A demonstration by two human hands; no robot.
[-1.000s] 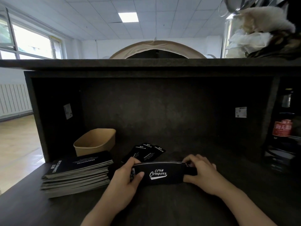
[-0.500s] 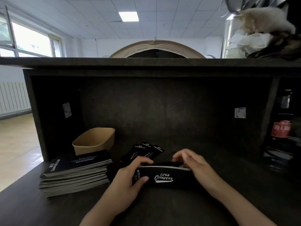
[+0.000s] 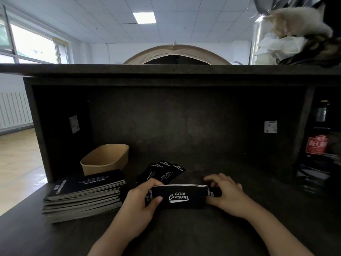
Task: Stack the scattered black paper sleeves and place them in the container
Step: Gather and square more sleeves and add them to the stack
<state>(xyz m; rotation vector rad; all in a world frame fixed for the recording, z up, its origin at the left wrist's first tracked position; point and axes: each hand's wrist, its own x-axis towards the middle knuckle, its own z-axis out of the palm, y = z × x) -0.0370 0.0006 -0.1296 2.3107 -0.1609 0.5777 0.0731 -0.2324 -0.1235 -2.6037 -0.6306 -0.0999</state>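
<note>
A bundle of black paper sleeves (image 3: 181, 196) printed "Club Camping" stands on edge on the dark counter. My left hand (image 3: 142, 200) grips its left end, thumb across the front. At the bundle's right end, my right hand (image 3: 224, 194) holds it with curled fingers. Two loose black sleeves (image 3: 163, 172) lie flat just behind the bundle. A tall stack of black sleeves (image 3: 83, 194) sits to the left. The brown paper container (image 3: 105, 159) stands behind that stack, with nothing visible inside.
The dark counter (image 3: 184, 233) sits inside a black recess with a back wall (image 3: 184, 122) and a shelf overhead. A dark bottle with a red label (image 3: 317, 143) stands at the right. The counter's left edge drops to a wooden floor.
My right hand moved from above the bundle's top back to its right end. The bundle stays upright between both hands.
</note>
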